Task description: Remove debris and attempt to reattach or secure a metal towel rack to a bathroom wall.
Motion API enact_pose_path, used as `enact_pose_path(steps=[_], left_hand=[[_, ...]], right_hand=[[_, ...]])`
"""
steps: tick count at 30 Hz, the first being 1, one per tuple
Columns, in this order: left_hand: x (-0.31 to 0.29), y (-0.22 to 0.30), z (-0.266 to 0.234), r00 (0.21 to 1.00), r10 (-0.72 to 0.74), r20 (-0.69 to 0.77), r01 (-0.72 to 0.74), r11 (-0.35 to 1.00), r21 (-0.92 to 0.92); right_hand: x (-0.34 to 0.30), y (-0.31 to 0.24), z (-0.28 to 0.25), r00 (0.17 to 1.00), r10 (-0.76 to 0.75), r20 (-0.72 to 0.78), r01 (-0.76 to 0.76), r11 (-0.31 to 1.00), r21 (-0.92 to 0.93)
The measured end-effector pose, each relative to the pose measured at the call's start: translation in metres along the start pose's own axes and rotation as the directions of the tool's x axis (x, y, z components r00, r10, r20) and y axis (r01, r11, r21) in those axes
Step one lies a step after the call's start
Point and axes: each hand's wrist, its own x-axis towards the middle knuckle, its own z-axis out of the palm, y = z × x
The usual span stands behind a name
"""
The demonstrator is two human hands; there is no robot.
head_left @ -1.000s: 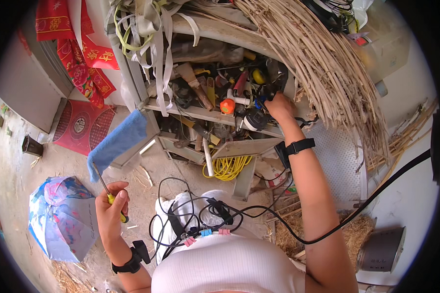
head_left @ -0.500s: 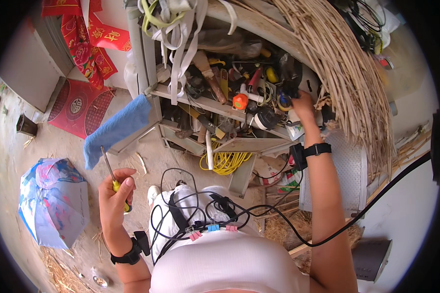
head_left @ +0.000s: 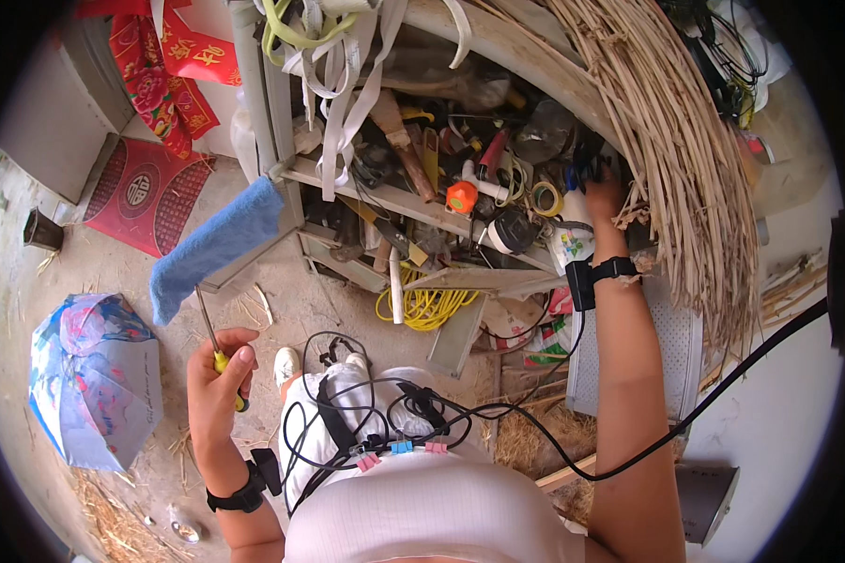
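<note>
My left hand (head_left: 218,380) is closed around a screwdriver (head_left: 214,343) with a yellow handle, its thin metal shaft pointing up toward a blue cloth (head_left: 214,246). My right hand (head_left: 603,195) reaches into the cluttered shelf (head_left: 385,192) at the right end, fingers on a dark object (head_left: 584,167) among the tools; what it grips is partly hidden. An orange-capped item (head_left: 461,196), a black round tool (head_left: 512,230) and rolls of tape (head_left: 543,198) lie just left of that hand.
A bundle of dry reeds (head_left: 671,150) leans over the shelf's right side. Yellow coiled cord (head_left: 430,305) lies under the shelf. A folded umbrella (head_left: 89,375) rests on the ground at left, red mats (head_left: 145,192) beyond it. White straps (head_left: 347,89) hang from the shelf top.
The view has shifted closer to the shelf. My right hand has moved deeper into the shelf's right end. My left hand keeps hold of the screwdriver, raised slightly.
</note>
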Motion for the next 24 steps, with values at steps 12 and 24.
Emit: enact_pose_path(steps=[12, 24], left_hand=[[-0.006, -0.005, 0.001, 1.000, -0.019, -0.017, 0.020, 0.999, 0.025], [0.000, -0.008, 0.011, 0.998, -0.049, 0.030, 0.048, 0.998, 0.043]], right_hand=[[-0.035, -0.081, -0.058, 0.898, 0.127, 0.422, -0.400, 0.635, 0.661], [-0.028, -0.016, -0.034, 0.745, 0.308, 0.592, -0.622, 0.642, 0.449]])
